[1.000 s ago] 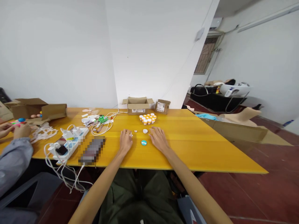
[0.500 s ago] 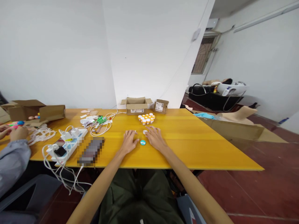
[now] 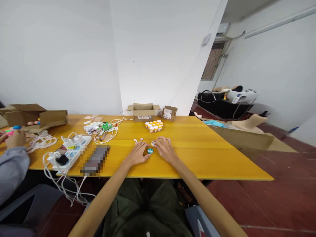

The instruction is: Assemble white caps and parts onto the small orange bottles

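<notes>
My left hand (image 3: 138, 153) rests low over the table, thumb and index finger apart on either side of a small round teal disc (image 3: 150, 151) with a white mark. The disc lies on the wood at its fingertips; a firm grip on it does not show. My right hand (image 3: 165, 149) has its fingertips on a small round white piece (image 3: 153, 144), partly hidden by the fingers. Beyond my left hand lie two small white pieces, one (image 3: 135, 141) longer and one (image 3: 141, 139) compact. Farther back stands a cluster of white-capped orange bottles (image 3: 154, 126).
Two cardboard boxes, a wide open one (image 3: 144, 113) and a smaller one (image 3: 169, 113), stand against the wall. At left are a phone (image 3: 95, 160), a power strip (image 3: 74, 153) with tangled cables, and a co-worker's hand (image 3: 15, 140). The table's front edge (image 3: 197, 178) runs before me.
My left hand has moved right and closer to the teal disc, uncovering the small white pieces. My right hand has drawn the round white piece slightly toward me.
</notes>
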Demonstrator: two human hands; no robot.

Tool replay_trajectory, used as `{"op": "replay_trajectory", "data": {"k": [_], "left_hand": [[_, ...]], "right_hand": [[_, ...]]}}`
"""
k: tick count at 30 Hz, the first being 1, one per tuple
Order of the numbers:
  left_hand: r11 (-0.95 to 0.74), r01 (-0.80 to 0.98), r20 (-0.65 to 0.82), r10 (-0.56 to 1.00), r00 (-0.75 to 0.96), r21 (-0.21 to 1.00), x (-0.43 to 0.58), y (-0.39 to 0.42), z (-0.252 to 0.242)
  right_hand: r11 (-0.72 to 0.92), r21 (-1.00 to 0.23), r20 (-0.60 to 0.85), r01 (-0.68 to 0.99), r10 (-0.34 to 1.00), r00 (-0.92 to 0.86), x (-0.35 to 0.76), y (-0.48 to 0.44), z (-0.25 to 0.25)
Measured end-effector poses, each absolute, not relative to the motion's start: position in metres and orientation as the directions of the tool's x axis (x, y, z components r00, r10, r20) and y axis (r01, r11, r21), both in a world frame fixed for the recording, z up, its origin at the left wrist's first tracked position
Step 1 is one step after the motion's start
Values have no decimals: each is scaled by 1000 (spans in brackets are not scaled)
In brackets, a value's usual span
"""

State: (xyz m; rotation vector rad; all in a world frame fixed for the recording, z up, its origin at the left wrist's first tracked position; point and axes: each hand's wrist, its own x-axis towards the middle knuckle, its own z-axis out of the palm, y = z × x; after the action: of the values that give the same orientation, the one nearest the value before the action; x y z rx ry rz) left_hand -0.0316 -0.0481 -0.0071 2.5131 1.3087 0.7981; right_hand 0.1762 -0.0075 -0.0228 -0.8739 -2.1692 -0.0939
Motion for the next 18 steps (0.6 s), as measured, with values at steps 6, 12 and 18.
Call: {"op": "replay_trajectory", "data": {"k": [6, 12, 18], "left_hand": [[-571, 662, 357, 821, 446, 486, -28, -41, -8], [-512, 647, 270, 856, 441, 565, -25, -26, -10], [-477, 622, 245, 872, 424, 621, -17, -19, -10]], "right_hand": [[590, -773, 523, 236, 801, -290, 178, -12, -27], [361, -932, 346, -19, 874, -341, 177, -5, -30], [335, -942, 324, -25, 890, -321, 177, -3, -31]]}}
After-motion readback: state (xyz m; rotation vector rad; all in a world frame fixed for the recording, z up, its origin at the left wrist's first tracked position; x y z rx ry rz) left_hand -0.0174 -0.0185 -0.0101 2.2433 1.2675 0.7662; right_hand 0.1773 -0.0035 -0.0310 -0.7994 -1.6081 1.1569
